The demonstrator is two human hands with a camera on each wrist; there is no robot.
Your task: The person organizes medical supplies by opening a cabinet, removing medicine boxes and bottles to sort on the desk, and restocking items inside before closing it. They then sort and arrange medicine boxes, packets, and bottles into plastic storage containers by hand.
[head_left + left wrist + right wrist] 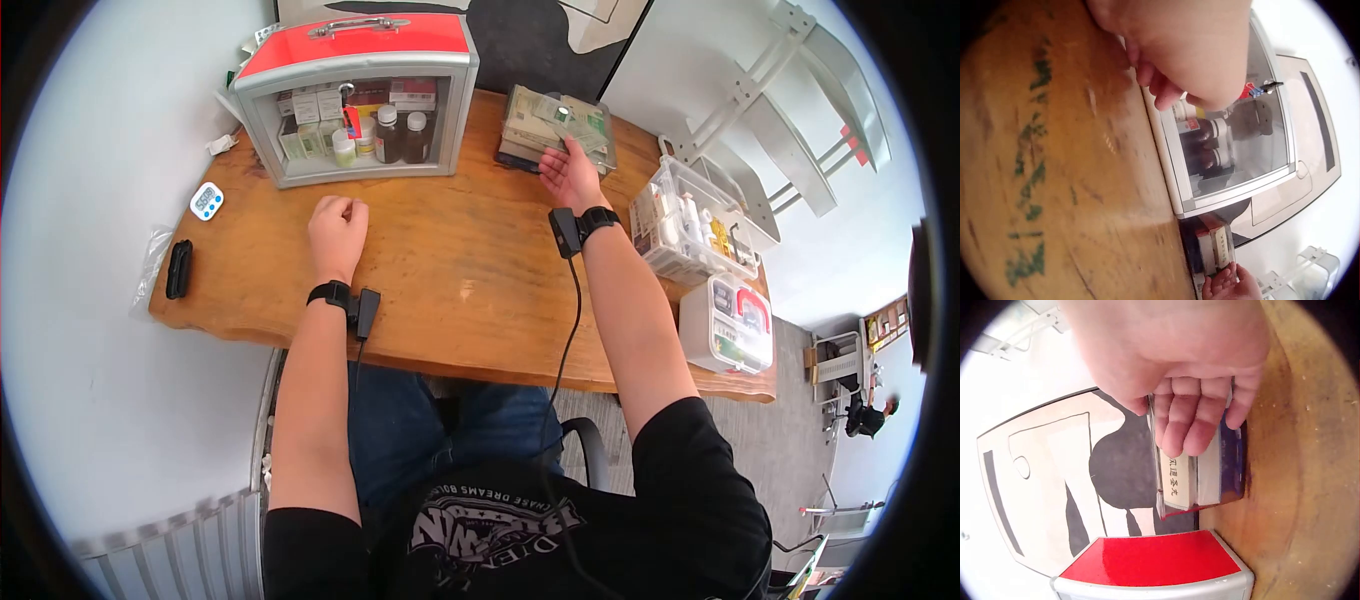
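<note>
My right hand is at the back of the table, beside a low stack of medicine boxes. Its thumb and fingers pinch the near edge of a flat clear plastic piece tilted over the boxes. In the right wrist view the fingers hang before a cream box and the clear edge runs between them and the thumb. Loosely curled and holding nothing, my left hand rests on the table in front of a red-topped medicine cabinet. Brown bottles show behind its glass front.
On the right stand a clear tub of bottles and a white lidded case. A white timer and a black case lie at the left. Behind the table leans a picture panel; a white rack stands beyond.
</note>
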